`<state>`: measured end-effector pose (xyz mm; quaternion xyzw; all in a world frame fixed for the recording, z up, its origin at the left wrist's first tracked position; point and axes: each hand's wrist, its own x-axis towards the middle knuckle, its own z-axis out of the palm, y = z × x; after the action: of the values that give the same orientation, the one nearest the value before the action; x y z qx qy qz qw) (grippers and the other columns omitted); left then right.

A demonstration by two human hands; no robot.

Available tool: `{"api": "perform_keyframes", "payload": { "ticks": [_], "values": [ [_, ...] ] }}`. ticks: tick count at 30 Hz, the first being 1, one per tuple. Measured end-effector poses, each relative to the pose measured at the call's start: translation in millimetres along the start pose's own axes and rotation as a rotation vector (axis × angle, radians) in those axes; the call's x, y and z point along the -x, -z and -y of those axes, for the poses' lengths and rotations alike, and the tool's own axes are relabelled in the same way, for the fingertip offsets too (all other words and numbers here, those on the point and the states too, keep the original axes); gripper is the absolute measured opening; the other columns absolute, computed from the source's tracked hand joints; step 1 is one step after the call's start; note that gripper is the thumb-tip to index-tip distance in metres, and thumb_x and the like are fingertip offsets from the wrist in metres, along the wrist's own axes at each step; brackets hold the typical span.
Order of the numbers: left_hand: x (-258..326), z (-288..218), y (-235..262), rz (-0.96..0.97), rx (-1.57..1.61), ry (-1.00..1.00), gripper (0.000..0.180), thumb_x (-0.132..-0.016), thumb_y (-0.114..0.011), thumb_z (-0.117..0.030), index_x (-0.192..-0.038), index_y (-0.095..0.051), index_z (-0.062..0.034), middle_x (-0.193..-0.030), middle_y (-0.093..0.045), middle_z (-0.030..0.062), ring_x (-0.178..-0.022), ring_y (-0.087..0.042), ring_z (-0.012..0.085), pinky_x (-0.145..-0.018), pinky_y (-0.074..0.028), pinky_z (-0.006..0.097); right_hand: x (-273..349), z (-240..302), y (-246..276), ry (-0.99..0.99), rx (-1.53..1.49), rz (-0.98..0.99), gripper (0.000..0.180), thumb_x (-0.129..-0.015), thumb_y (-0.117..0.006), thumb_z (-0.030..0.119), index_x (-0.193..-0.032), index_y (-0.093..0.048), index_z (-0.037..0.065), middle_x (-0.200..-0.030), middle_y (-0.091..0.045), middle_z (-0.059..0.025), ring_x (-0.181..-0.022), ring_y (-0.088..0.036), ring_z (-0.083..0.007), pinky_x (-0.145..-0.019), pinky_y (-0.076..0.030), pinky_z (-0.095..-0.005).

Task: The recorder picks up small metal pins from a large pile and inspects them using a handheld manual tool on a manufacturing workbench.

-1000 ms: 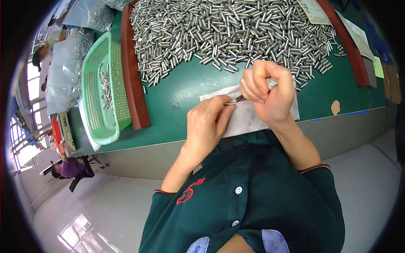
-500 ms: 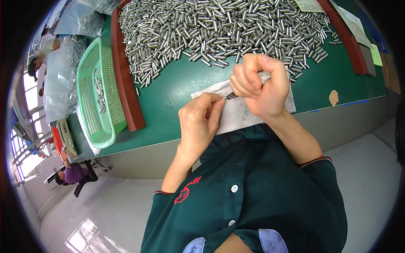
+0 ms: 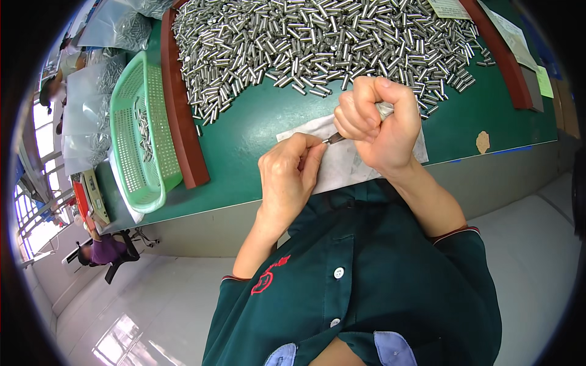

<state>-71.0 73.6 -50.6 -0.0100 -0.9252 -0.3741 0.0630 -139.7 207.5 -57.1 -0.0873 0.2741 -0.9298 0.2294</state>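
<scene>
My right hand (image 3: pixel 387 131) is closed in a fist around a slim hand tool (image 3: pixel 336 138) with a pale handle and a dark front end. Its tip points left and meets the fingertips of my left hand (image 3: pixel 285 174). There my thumb and forefinger are pinched together; a bright metal bit shows at them, but the fingers hide most of what they grip. Both hands are over a white cloth or paper sheet (image 3: pixel 339 168) at the near table edge. Beyond them spreads a large heap of short, shiny metal pins (image 3: pixel 317 43).
Red-brown bars (image 3: pixel 183 122) flank the heap on the green table (image 3: pixel 244 146). To the left, a green plastic basket (image 3: pixel 160 134) holds some pins, beside clear bags (image 3: pixel 85 110) of metal parts. A seated person in purple (image 3: pixel 108 250) is at far left.
Both hands hold nearly the same place, the tool tip still at my left fingertips. My right fist has shifted only very slightly.
</scene>
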Motion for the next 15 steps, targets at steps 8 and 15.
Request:
{"api": "perform_keyframes", "payload": {
  "ticks": [8, 15],
  "values": [
    [-1.6, 2.8, -1.6, 0.033, 0.050, 0.009, 0.010, -0.068, -0.063, 0.000, -0.065, -0.053, -0.0003, -0.052, -0.050, 0.0104, -0.044, -0.049, 0.0231, -0.042, -0.038, 0.031, -0.1, -5.8, -5.3, 0.002, 0.096, -0.013, 0.037, -0.083, -0.029, 0.027, -0.050, -0.029, 0.010, -0.042, -0.026, 0.0021, -0.038, -0.017, -0.0071, -0.038, -0.015, -0.0236],
    [-5.2, 2.2, -0.7, 0.013, 0.025, -0.027, 0.010, -0.069, -0.062, 0.000, -0.064, -0.052, -0.0004, -0.052, -0.050, 0.0119, -0.046, -0.050, 0.0273, -0.043, -0.038, 0.033, 7.3, -16.8, -24.3, 0.228, 0.536, 0.003, 0.039, -0.084, -0.033, 0.026, -0.049, -0.030, 0.007, -0.045, -0.026, 0.0012, -0.042, -0.022, -0.0084, -0.043, -0.019, -0.0247]
  ]
}}
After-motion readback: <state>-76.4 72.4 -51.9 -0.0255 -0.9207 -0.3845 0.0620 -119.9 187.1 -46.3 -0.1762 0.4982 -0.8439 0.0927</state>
